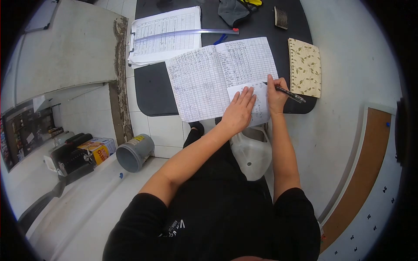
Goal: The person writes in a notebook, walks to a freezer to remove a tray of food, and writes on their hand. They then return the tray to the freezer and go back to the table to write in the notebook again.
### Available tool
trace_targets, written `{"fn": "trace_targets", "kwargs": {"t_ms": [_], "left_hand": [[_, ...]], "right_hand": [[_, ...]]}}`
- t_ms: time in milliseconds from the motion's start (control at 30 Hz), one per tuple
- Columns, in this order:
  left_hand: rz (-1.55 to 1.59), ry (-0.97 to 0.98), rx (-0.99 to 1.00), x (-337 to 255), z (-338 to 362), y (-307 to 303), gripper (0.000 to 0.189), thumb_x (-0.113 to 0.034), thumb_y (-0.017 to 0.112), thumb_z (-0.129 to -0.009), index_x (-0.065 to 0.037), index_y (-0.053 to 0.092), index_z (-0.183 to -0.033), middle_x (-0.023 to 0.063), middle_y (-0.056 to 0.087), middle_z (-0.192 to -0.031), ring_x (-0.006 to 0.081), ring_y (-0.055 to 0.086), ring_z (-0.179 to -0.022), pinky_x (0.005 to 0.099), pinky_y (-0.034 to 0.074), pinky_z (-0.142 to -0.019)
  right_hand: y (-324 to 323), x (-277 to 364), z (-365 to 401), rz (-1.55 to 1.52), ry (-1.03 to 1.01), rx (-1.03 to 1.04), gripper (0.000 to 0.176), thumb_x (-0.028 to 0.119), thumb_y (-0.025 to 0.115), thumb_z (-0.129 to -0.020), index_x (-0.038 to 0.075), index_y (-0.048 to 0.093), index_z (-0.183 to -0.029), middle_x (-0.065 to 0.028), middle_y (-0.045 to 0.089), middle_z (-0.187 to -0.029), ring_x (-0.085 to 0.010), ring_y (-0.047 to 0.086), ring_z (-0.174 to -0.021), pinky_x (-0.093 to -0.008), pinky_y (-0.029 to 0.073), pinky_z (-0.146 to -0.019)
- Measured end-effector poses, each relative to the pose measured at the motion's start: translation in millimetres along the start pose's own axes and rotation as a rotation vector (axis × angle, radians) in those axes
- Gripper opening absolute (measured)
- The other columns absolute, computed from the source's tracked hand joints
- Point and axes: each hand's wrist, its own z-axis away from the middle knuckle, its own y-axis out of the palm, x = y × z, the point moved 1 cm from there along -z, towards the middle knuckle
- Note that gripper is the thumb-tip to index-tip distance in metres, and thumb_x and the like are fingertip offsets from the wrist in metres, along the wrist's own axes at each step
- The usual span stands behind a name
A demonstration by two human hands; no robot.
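Observation:
A ledger book (198, 89) lies spread on the black table, its gridded pages filled with handwriting. Over its lower right page rests a small white sheet (260, 111) with some writing on it. My left hand (238, 111) presses flat on this sheet, fingers stretched out. At the sheet's upper right edge, my right hand (277, 95) grips a black pen (291, 94) between thumb and fingers. The pen's tip points at the paper, and its back end slants down to the right.
Left of the ledger are a clipboard with papers (174, 48) and a clear ruler-like strip (187, 32). A leaf-patterned spiral notebook (305, 67), a comb-like object (281, 17) and a grey cloth item (233, 12) lie on the black table (152, 89). A grey bucket (135, 154) stands on the floor.

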Motion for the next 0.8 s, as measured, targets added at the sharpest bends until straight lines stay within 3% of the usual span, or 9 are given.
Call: {"fn": "trace_targets", "kwargs": {"t_ms": [533,633,700,800], "left_hand": [[-0.023,-0.018,0.047,-0.2,-2.4,2.0,0.058,-0.010,0.056,-0.077,0.006,0.042,-0.130,0.0228,0.030,-0.144,0.0366,0.028,-0.135,0.0478,0.029,-0.108],[-0.022,-0.023,0.052,-1.1,-1.9,1.3,0.058,-0.010,0.057,-0.077,0.007,0.042,-0.130,0.0228,0.029,-0.144,0.0364,0.028,-0.135,0.0479,0.029,-0.108],[-0.010,-0.025,0.050,-0.4,-2.0,1.9,0.057,-0.010,0.056,-0.077,0.007,0.042,-0.130,0.0228,0.029,-0.144,0.0364,0.028,-0.136,0.0479,0.029,-0.108],[0.002,-0.030,0.051,-1.0,-2.0,1.2,0.057,-0.011,0.056,-0.078,0.007,0.041,-0.130,0.0229,0.029,-0.145,0.0364,0.027,-0.136,0.0480,0.028,-0.108]], "right_hand": [[2.3,-11.7,18.1,-0.048,0.101,-0.033,0.033,0.017,0.070,-0.083,0.004,0.048,-0.063,0.0011,0.049,-0.055,-0.0060,0.042,-0.052,-0.0232,0.036,-0.048],[2.3,-9.6,18.3,-0.002,-0.020,-0.020,0.033,0.016,0.066,-0.088,0.008,0.044,-0.065,0.0024,0.046,-0.051,-0.0035,0.040,-0.044,-0.0204,0.030,-0.040],[1.2,-11.1,19.0,-0.014,0.090,-0.021,0.033,0.018,0.070,-0.084,0.004,0.048,-0.063,0.0010,0.049,-0.056,-0.0061,0.042,-0.053,-0.0234,0.036,-0.049],[1.1,-11.6,17.4,0.002,0.084,-0.022,0.034,0.017,0.070,-0.084,0.004,0.047,-0.063,0.0012,0.048,-0.056,-0.0062,0.042,-0.052,-0.0238,0.036,-0.048]]}}
